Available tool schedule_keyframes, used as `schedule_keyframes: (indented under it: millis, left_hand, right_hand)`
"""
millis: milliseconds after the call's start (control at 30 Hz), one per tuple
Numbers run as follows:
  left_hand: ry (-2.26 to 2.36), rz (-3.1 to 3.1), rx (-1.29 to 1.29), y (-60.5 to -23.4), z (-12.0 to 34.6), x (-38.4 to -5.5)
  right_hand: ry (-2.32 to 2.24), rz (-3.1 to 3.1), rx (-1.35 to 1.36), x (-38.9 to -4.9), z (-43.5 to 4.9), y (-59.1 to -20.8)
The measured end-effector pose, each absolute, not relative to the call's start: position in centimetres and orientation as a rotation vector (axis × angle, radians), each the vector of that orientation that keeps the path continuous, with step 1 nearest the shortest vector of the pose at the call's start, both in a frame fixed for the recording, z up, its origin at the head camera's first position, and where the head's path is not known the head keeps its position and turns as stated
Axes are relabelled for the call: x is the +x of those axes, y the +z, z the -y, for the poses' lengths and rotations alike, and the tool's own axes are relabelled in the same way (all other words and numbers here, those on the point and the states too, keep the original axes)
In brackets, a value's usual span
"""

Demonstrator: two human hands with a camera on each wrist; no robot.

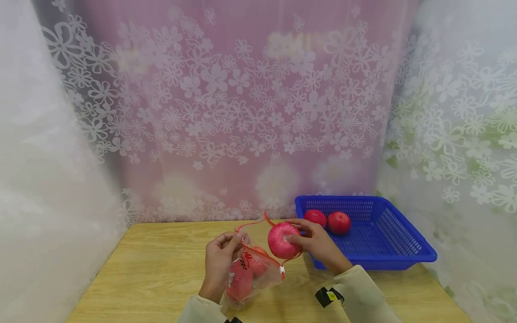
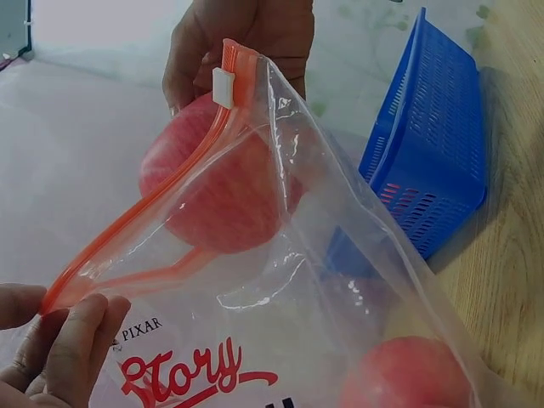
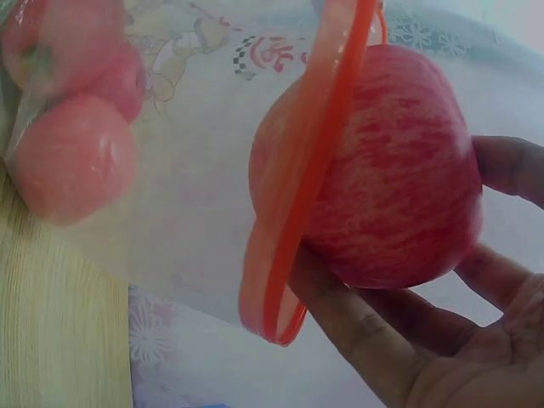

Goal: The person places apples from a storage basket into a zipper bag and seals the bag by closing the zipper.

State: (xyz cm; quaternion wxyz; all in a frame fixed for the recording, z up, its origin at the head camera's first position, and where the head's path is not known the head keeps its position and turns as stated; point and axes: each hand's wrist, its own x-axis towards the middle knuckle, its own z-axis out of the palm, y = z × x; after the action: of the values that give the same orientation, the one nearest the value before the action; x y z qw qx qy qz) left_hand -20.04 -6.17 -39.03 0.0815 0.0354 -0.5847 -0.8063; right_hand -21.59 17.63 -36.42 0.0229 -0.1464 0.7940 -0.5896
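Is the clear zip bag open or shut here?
Open: the bag has its red zip edges apart, and the right hand holds an apple partway into it.

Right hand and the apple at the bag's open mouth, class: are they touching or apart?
Touching. The right wrist view shows it: the right hand curls round the apple, with its fingers pressed against the red skin.

Red-streaked apple (image 1: 279,246) — gripped by right hand (image 1: 317,246), at open mouth of clear zip bag (image 1: 269,279) (orange-red zip strip (image 2: 140,206), white slider (image 2: 223,87)). Strip pinched by left hand (image 1: 219,261); more red apples (image 1: 240,283) inside, low in bag.
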Motion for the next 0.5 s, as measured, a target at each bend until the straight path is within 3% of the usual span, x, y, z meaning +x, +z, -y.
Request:
schedule_keyframes:
  millis: [500]
  left_hand:
    - [-2.415, 1.750, 0.085, -38.97, 6.04, -19.89]
  right_hand:
    - [-1.670, -2.639, -0.508, -21.71, -17.18, -36.71]
